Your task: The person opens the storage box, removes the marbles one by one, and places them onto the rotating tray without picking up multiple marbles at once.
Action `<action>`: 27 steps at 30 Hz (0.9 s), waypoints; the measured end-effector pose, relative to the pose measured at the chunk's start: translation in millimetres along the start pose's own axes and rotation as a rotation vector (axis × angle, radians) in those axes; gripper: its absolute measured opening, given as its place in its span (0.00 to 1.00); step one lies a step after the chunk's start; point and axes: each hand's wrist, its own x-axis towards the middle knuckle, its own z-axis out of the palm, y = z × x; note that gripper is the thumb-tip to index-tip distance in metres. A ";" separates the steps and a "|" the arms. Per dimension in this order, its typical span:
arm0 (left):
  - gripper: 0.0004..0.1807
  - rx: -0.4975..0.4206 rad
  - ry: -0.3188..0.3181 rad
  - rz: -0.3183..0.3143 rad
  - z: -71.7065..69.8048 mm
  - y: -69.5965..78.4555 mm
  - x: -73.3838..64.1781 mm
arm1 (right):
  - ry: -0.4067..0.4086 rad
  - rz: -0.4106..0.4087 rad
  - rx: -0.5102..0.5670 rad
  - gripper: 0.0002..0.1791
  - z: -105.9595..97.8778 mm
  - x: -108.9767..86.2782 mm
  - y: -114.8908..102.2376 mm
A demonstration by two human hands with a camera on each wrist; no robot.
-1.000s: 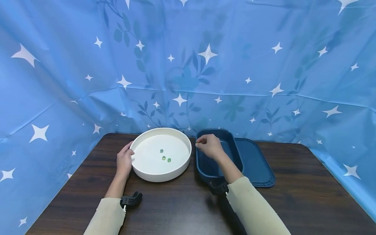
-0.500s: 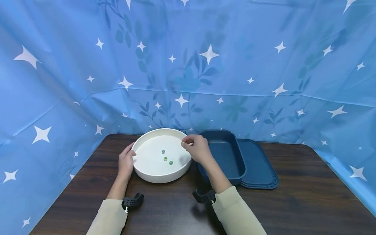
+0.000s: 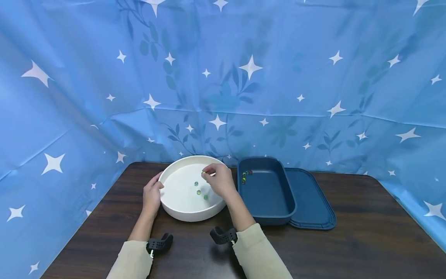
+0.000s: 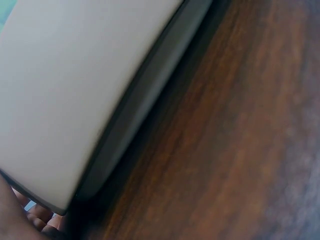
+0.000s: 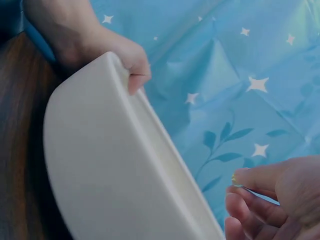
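Observation:
A round white tray (image 3: 188, 186) stands at the middle left in the head view, its left rim gripped by my left hand (image 3: 152, 197). The right wrist view shows that thumb hooked over the rim. Three greenish glass marbles (image 3: 198, 192) lie on the tray floor. Over the tray's right side, my right hand (image 3: 219, 180) pinches a small yellowish marble (image 5: 234, 179) between thumb and forefinger. To the right sits a dark blue rectangular box (image 3: 270, 193), with several coloured marbles (image 3: 243, 180) in its far left corner.
A flat blue lid (image 3: 311, 201) lies to the right of the box, partly behind it. Everything rests on a dark wooden table (image 3: 188, 248). A blue curtain (image 3: 223, 77) with white stars hangs right behind the table's back edge.
My right hand has moved left from over the blue box to over the white tray, uncovering the marbles in the box. My left hand keeps its hold on the rim.

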 end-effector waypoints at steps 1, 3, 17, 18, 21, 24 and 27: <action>0.35 0.001 -0.001 0.001 -0.3 0.4 0.4 | -0.006 0.002 -0.002 0.06 2.5 1.5 0.7; 0.35 0.000 -0.003 0.002 -0.7 0.9 1.0 | -0.019 0.005 -0.008 0.05 7.7 4.4 2.8; 0.35 -0.015 -0.003 0.006 1.3 1.1 -1.4 | -0.061 0.105 -0.213 0.03 28.4 6.0 11.0; 0.35 -0.017 -0.002 0.006 1.7 1.1 -0.9 | -0.058 0.118 -0.222 0.03 28.6 5.8 11.0; 0.35 -0.005 -0.003 0.000 2.7 0.6 1.2 | -0.050 0.152 -0.242 0.03 29.4 5.3 10.9; 0.36 0.010 0.000 -0.004 2.5 -0.3 2.6 | -0.057 0.170 -0.255 0.03 30.8 5.2 10.6; 0.36 0.023 0.008 0.000 0.3 -1.9 2.9 | -0.073 0.166 -0.273 0.03 32.6 5.9 9.9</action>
